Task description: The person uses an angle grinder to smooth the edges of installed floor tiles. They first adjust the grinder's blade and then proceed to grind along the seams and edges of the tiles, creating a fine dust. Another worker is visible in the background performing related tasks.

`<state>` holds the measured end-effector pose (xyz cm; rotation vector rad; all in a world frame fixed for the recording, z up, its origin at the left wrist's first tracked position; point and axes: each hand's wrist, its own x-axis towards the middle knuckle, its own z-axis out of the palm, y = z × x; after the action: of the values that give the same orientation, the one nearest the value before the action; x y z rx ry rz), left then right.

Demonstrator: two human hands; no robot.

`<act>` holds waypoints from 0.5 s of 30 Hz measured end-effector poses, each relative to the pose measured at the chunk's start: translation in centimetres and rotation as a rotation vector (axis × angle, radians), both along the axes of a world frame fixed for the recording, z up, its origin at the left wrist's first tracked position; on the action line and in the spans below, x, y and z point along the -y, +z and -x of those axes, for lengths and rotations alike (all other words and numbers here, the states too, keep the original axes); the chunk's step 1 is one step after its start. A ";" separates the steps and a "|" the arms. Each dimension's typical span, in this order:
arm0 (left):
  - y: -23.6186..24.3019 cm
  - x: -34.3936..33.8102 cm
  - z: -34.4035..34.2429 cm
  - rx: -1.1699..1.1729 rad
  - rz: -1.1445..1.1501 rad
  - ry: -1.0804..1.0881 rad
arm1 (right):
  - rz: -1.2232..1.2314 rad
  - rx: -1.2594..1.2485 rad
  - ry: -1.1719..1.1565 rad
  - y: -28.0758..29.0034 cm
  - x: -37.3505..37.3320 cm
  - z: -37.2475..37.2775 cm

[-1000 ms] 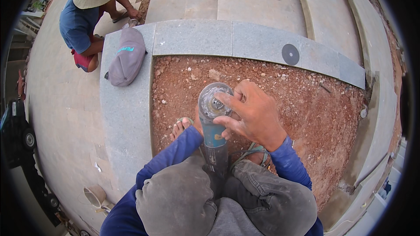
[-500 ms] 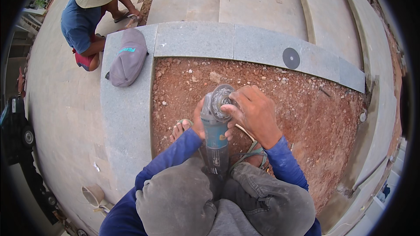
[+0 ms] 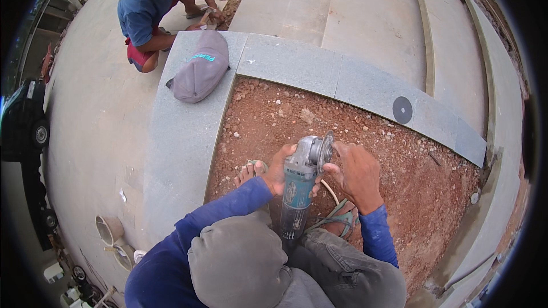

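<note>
A blue-green angle grinder (image 3: 297,191) with a grey metal head stands tilted between my knees, above red soil. Its worn disc (image 3: 326,148) is edge-on and faces right. My left hand (image 3: 276,170) is wrapped round the grinder's body just below the head. With the thumb and fingers of my right hand (image 3: 361,174) I pinch at the disc's outer face; the part under the fingertips is hidden. Farther off, a flat black disc (image 3: 402,110) with a centre hole lies on the grey stone slabs (image 3: 291,63).
A grey fabric pouch (image 3: 202,67) lies on the corner slab. Beyond it a person in a hat (image 3: 140,20) crouches, hands low by the paving edge. Buckets (image 3: 109,230) stand at the lower left. My sandalled foot (image 3: 342,219) and a cord are beside the grinder.
The grinder has turned, so its disc shows edge-on instead of face-on. My right hand has moved with the disc. The whole view has shifted and rotated slightly.
</note>
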<state>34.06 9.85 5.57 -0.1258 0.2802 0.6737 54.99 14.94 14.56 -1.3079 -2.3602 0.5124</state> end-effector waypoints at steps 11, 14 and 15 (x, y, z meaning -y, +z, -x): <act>1.6 1.0 0.9 -0.061 0.003 -0.012 | 0.061 -0.208 0.034 -1.6 0.8 1.1; 1.2 1.0 0.7 0.019 0.006 -0.023 | -0.073 -0.123 0.135 -3.1 -0.4 0.2; 1.3 1.0 0.7 0.018 -0.002 -0.029 | -0.093 -0.131 0.157 -3.4 -0.5 0.0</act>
<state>33.37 8.85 6.85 -0.1256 0.2634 0.6442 54.99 15.43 11.11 -1.0220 -2.3584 0.5121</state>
